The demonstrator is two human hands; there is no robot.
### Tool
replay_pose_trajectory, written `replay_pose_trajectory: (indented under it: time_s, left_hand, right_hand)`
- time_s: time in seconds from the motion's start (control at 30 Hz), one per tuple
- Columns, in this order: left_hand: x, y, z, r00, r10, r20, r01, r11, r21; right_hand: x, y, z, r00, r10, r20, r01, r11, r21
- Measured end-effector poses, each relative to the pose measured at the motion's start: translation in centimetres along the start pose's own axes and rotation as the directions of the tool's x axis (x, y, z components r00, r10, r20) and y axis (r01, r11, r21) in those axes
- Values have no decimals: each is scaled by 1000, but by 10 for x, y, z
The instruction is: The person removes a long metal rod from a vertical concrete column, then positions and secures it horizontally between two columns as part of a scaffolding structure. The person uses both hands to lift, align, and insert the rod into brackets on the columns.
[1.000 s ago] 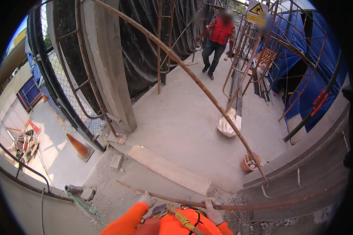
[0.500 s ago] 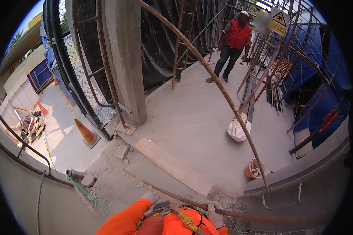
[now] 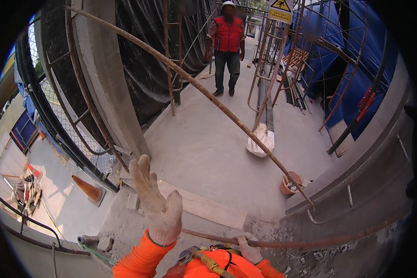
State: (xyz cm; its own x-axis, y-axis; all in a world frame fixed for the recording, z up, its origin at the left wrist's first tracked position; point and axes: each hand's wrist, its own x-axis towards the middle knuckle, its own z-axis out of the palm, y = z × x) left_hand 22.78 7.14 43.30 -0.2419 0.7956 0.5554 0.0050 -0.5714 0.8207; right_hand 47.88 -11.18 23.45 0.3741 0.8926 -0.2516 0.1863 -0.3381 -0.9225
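Observation:
My left hand point(image 3: 158, 204), in a pale work glove, is raised in front of me with its fingers stretched out and nothing in it. Below it runs a rusty metal pipe point(image 3: 310, 244), crossing low in front of my body. Around this pipe my right hand point(image 3: 249, 248), gloved too, is closed. Orange sleeves cover both arms. A yellowish strap point(image 3: 207, 262) lies over the front of my orange clothing. Beyond the pipe, a flat wooden board point(image 3: 213, 208) rests on the floor, partly hidden behind my left hand.
A rusty brace point(image 3: 208, 95) slants across the walkway. Beyond it stands a person in a red vest point(image 3: 228, 39). A white sack point(image 3: 260, 140) and an orange bucket point(image 3: 290, 182) are at right. Scaffold frames, blue tarpaulin point(image 3: 324, 60) and an orange cone point(image 3: 87, 189) flank the passage.
My left hand has lifted from beside the pipe and opened upward. My right hand remains on the pipe. The view has shifted, and the person in the red vest has changed stance.

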Motion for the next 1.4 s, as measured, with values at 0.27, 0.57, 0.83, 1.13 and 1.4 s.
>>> replay_pose_trajectory:
  time_s: [0.27,0.57,0.83,1.13,1.4]
  left_hand:
    - [34,202,93,707,150,-691,-619,604,-502]
    - [59,158,69,646,753,-126,-732,564,-383]
    - [-36,62,77,568,329,754,-363,923,-129]
    - [-163,3,121,-67,208,976,-146,965,-216]
    - [-186,1,146,-411,-14,912,4,1000,17]
  right_hand:
    - [-9,-14,-5,1000,20,24,-21,998,55]
    - [-25,3,-9,998,58,-37,-49,976,210]
    - [-23,32,-9,1000,-25,-8,26,987,156]
    - [-20,65,-7,983,43,178,-34,998,-52]
    - [-17,83,-10,948,39,316,11,988,-154]
